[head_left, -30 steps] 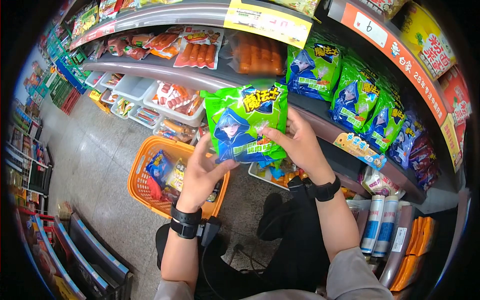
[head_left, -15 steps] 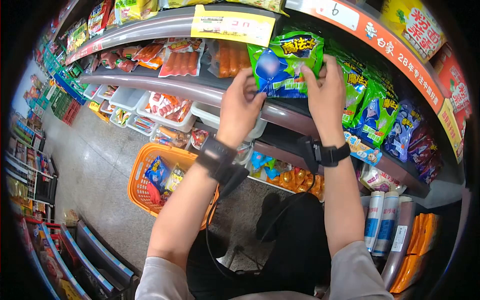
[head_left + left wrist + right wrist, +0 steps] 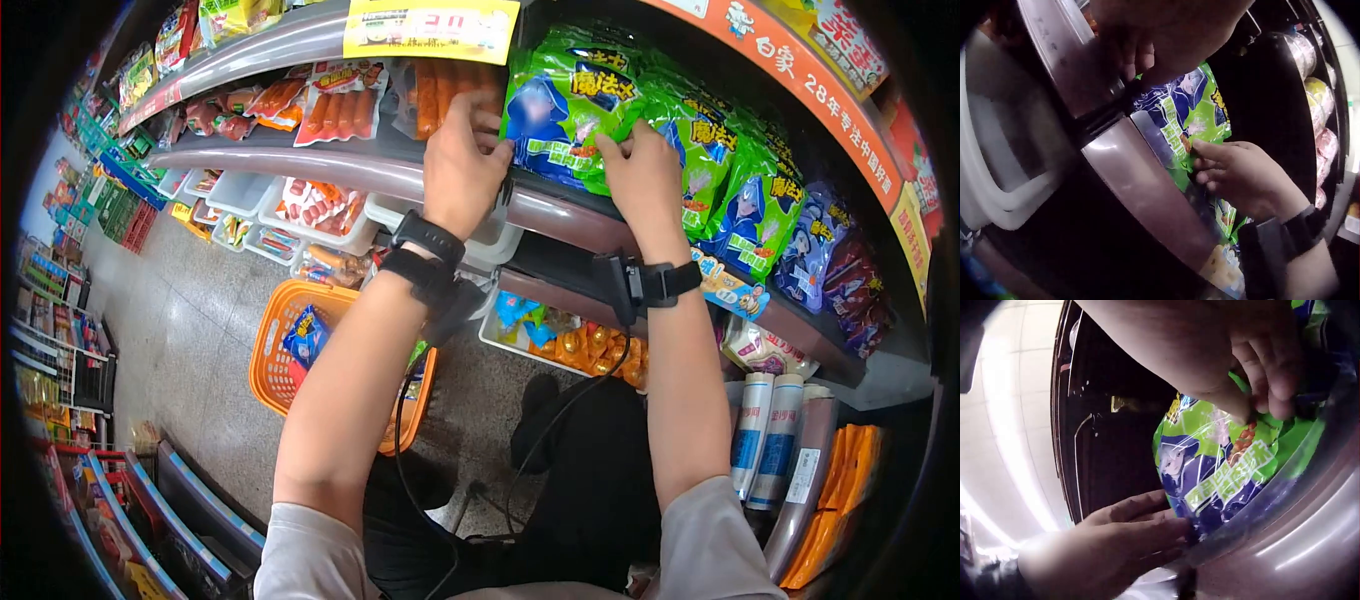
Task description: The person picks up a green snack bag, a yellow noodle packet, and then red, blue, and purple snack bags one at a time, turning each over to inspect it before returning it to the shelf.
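Observation:
A green and blue snack bag (image 3: 560, 110), printed with a hooded blue-haired figure, stands on the shelf before a row of matching green bags (image 3: 745, 205). With thumb and fingers my right hand (image 3: 645, 185) pinches its lower right edge. At the bag's left side is my left hand (image 3: 462, 165); in the right wrist view, the fairly straight fingers (image 3: 1141, 509) of that hand touch the lower left edge. The left wrist view has the bag (image 3: 1191, 112) between both hands, just behind the shelf's front rail (image 3: 1141, 181).
Sausage packs (image 3: 340, 105) lie left of the bags, with blue and dark red bags (image 3: 815, 245) on the right. A yellow price tag (image 3: 430, 30) hangs above. Below are plastic bins (image 3: 245, 192) and an orange basket (image 3: 270, 370) with packets on the floor.
Both hands have carried the green bag from in front of my body up and forward onto the shelf, against the matching bags. My left hand's grip has loosened at its side.

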Tool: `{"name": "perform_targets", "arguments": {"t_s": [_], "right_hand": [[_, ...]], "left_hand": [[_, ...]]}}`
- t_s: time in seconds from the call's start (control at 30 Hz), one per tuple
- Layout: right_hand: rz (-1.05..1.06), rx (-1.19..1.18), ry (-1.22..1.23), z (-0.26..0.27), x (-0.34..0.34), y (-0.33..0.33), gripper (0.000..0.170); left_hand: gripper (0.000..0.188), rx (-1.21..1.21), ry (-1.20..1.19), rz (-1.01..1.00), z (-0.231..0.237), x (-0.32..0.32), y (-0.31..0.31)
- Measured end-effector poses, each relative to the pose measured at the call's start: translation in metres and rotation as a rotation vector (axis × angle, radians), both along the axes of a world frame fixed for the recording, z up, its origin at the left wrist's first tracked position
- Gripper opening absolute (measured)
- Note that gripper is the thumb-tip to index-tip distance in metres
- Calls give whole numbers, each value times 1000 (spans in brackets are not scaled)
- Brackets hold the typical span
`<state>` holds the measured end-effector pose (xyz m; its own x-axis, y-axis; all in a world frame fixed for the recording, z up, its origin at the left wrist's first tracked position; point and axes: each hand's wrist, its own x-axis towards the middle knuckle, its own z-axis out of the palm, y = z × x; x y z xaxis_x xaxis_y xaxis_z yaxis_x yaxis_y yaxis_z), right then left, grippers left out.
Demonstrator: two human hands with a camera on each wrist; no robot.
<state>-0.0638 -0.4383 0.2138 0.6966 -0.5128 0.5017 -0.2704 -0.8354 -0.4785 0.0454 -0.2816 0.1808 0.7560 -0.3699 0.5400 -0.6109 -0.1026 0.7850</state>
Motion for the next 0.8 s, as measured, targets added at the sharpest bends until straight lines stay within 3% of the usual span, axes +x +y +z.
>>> {"name": "perform_targets", "arguments": {"t_s": [0.13, 0.2, 0.3, 0.37, 0.4, 0.43, 0.53, 0.57, 0.6, 0.63, 0.67, 0.7, 0.73, 0.8], "right_hand": [[-26, -25, -94, 0, 3, 0, 44], [-21, -106, -242, -8, -2, -1, 46], [67, -104, -229, 3, -15, 21, 38], [186, -77, -225, 10, -21, 55, 28], [357, -20, -227, 7, -18, 74, 19], [469, -29, -171, -3, -13, 92, 17], [813, -133, 98, -46, 8, 153, 15], [900, -171, 149, -78, 17, 175, 16], [987, -212, 198, -115, 24, 194, 17], [1040, -250, 378, -144, 27, 207, 18], [1087, -291, 559, -172, 28, 219, 19], [1055, -305, 594, -207, 28, 228, 19], [1021, -318, 629, -237, 27, 236, 20], [995, -274, 797, -261, 28, 242, 24]], "left_hand": [[52, 30, -15, -18, 0, -4, 14], [49, 65, -400, 79, 3, -3, 37], [44, 200, -403, 85, 16, -8, 105], [40, 239, -260, 82, 6, -18, 141], [39, 243, -159, 70, -12, -16, 159], [41, 427, -118, 140, -38, -12, 178], [46, 656, -22, 127, -132, -13, 213], [58, 854, 309, 70, -157, -17, 213], [56, 811, 289, -113, -193, -24, 222], [49, 816, 282, -209, -244, -26, 229], [46, 1041, 153, -181, -334, -26, 239], [59, 1281, 393, -392, -287, -42, 227], [79, 1524, 357, -379, -277, -55, 216], [80, 1760, 348, -92, -301, -76, 212]]}}
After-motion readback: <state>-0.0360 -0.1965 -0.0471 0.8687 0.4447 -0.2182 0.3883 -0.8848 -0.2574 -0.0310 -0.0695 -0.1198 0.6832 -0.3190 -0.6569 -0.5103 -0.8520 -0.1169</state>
